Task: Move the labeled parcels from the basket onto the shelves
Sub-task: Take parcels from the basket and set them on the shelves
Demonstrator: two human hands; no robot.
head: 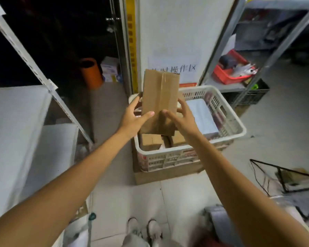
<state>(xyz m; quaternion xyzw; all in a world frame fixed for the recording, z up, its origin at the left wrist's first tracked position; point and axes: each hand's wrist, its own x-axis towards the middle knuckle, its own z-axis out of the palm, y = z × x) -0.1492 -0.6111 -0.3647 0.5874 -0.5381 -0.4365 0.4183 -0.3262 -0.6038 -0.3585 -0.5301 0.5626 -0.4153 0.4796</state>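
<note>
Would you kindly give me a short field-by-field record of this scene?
held: box, upright, above the basket
left hand: grips the box's left edge
right hand: grips its right edge
basket contents: smaller boxes, white parcel
shelf: white, to the left
label on box: none visible on this side

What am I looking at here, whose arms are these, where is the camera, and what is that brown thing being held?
There is no machine here. A person wears one camera on the head, and it looks down at their own arms. The left hand and right hand grip a brown taped cardboard parcel, held upright above a white plastic basket. Smaller cardboard boxes and a flat white packet lie inside it. A white shelf stands at the left.
</note>
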